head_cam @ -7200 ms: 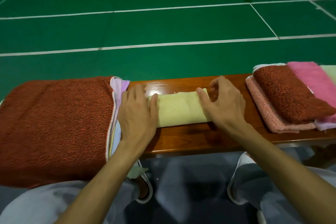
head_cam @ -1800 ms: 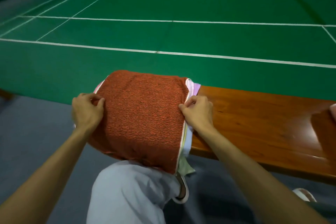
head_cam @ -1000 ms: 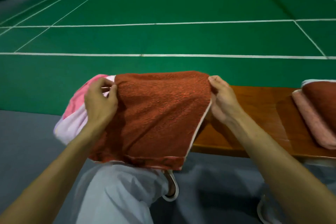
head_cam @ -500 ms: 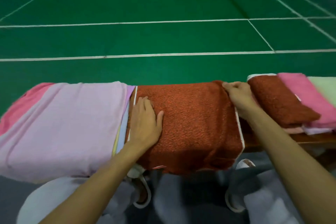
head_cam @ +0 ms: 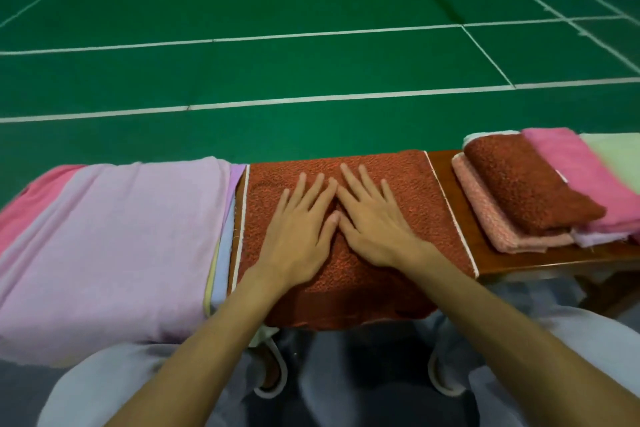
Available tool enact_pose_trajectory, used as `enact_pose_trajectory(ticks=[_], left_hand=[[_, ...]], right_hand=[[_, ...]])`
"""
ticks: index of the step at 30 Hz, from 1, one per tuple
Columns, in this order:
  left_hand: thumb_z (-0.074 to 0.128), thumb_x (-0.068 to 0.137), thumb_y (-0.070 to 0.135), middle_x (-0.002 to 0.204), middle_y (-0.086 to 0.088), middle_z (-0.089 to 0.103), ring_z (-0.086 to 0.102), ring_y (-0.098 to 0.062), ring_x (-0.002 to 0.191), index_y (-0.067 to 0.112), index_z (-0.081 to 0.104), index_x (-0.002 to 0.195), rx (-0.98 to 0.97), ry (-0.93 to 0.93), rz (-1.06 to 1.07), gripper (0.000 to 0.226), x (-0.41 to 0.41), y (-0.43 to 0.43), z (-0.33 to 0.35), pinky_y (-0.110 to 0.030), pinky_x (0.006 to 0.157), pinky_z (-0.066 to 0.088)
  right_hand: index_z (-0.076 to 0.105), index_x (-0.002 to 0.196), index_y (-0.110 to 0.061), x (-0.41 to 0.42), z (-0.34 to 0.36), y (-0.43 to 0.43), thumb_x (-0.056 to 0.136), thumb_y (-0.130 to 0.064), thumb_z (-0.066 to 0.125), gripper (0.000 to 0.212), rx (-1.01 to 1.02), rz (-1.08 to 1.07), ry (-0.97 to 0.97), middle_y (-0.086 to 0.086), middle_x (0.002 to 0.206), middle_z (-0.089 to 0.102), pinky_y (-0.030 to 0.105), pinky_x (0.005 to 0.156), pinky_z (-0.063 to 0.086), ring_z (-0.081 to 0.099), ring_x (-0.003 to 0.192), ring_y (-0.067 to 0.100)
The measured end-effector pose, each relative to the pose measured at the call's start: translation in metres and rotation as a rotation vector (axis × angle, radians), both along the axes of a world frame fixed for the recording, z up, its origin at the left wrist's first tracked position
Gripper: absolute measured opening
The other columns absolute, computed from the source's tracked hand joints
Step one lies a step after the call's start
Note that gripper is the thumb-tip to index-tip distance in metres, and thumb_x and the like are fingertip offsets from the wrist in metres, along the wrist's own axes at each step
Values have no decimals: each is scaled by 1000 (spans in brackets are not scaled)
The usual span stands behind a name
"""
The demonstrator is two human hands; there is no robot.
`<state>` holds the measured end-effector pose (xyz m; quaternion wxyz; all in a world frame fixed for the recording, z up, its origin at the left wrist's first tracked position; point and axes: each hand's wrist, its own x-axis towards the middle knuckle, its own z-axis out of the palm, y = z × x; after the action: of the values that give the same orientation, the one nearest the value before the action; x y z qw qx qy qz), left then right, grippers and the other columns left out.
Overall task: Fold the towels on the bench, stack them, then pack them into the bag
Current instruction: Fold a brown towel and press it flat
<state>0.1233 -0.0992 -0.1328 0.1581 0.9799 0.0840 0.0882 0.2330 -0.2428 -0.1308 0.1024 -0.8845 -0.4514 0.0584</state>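
Both hands, left hand (head_cam: pixel 300 222) and right hand (head_cam: pixel 371 218), lie flat with fingers spread, thumbs touching, pressing the rust-red towel (head_cam: pixel 408 184). It lies spread under them across the bench (head_cam: pixel 512 258), nubbly, white-edged, near edge hanging over.

I read no text, label, brand, number or sign on the red towel (head_cam: pixel 426 204) under my left hand (head_cam: pixel 298 229) and right hand (head_cam: pixel 370 222), nor on anything to either side of them. Beyond my fingertips, the white lines (head_cam: pixel 311 100) on the green floor (head_cam: pixel 311 69) are plain markings without characters.
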Motion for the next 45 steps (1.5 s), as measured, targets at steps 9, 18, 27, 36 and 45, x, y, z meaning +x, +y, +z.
enact_pose_trajectory(ticks=[9, 18, 27, 36, 45], left_hand=[[11, 99, 69, 173, 1, 0, -6, -21, 160, 34, 10, 165, 125, 117, 119, 75, -11, 27, -21, -47, 128, 0], [8, 96, 72, 173, -5, -5, -14, -20, 158, 23, 6, 166, 84, 125, 223, 85, -23, 54, -23, -44, 129, -3], [56, 99, 33, 137, -18, 54, 47, -36, 125, 5, 53, 135, -63, -130, 420, 45, -28, 45, 0, -49, 104, 41], [66, 98, 29, 91, -14, 62, 62, -42, 96, 19, 45, 74, -187, 119, 590, 33, -28, 50, 24, -37, 70, 36], [73, 85, -11, 113, -17, 72, 73, -29, 100, 16, 49, 136, -1208, 98, 436, 62, -39, 69, 46, -34, 76, 60]], right_hand=[[1, 164, -30, 23, -16, -30, 96, -68, 5, 78, -83, -148, -61, -1, 172, -7, 53, 127, 0, -11, 158, 24], [6, 165, -21, 63, -15, -82, 91, -68, 0, 88, -97, -322, -36, 2, 172, -4, 47, 126, 0, -8, 158, 26], [37, 145, 2, 55, 12, -79, 93, -32, 67, 69, 227, -554, -34, 30, 136, 52, 50, 106, 41, 50, 125, 46], [53, 78, -8, 47, 20, -79, 89, -29, 68, 28, 108, -580, 104, 17, 80, 65, 44, 72, 51, 64, 83, 41], [46, 146, -18, 50, 49, -100, 90, 22, 56, 69, 733, -405, 939, 9, 114, 71, 26, 68, 61, 74, 80, 16]])
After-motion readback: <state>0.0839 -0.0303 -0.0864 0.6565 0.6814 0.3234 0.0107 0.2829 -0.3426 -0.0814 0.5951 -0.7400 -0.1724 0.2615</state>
